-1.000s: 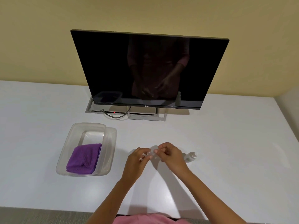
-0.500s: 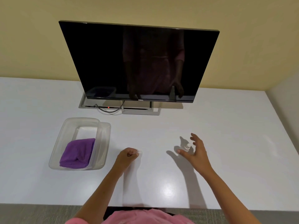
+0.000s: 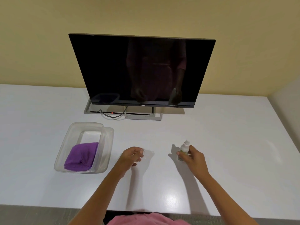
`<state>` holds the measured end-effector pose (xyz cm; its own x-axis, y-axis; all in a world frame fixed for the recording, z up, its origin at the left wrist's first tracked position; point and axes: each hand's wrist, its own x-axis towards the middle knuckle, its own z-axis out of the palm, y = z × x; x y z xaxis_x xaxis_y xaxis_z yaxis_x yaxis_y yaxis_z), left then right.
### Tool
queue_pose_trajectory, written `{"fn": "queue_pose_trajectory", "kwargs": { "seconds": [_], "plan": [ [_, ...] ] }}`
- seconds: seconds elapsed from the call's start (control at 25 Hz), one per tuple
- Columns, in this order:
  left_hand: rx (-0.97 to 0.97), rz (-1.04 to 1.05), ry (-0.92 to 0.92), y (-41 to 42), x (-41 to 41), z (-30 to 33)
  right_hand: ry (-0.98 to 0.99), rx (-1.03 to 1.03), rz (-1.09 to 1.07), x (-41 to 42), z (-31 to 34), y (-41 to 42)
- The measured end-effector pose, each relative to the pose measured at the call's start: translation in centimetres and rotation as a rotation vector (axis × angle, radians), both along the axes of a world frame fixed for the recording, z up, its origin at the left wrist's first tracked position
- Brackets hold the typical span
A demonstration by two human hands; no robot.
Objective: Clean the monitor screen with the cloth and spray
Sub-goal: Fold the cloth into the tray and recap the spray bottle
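Observation:
A dark, switched-off monitor (image 3: 141, 69) stands on its stand at the back of the white table (image 3: 227, 135). A folded purple cloth (image 3: 81, 155) lies in a clear plastic container (image 3: 68, 140) at the left. My right hand (image 3: 192, 157) grips a small white spray bottle (image 3: 185, 146), upright, uncapped, just above the table. My left hand (image 3: 132, 155) is curled around a small clear cap (image 3: 146, 154), low over the table between the container and the bottle.
A black cable (image 3: 112, 115) and a small device with a red light (image 3: 112, 113) sit under the monitor on the grey stand (image 3: 142, 117). A yellow wall rises behind; a side wall closes the right. The table's front edge is near my body.
My hands, together at the cap a second ago, have parted. My right hand reached the bottle and closed on it; my left hand stays shut on the cap.

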<state>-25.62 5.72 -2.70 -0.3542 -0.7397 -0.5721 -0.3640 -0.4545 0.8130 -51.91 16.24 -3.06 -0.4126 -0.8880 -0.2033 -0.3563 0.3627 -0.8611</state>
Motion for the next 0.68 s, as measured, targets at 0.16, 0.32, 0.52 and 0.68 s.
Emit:
{"fn": "queue_pose_trajectory", "kwargs": {
  "seconds": [0.16,0.32,0.52,0.68],
  "plan": [
    [-0.124,-0.067,0.101,0.1,-0.6,3.7,0.165,-0.063,0.319,1.7,3.8,0.5],
    [-0.243,-0.126,0.175,-0.1,-1.1,6.9,0.364,-0.122,0.499,3.3,7.7,0.7],
    [-0.408,-0.23,0.141,-0.7,-1.0,9.7,0.448,-0.163,0.474,3.9,11.6,0.1],
    [-0.481,-0.296,0.11,-0.7,-0.6,11.7,0.501,-0.163,0.499,4.3,13.2,0.1]
  ]
}}
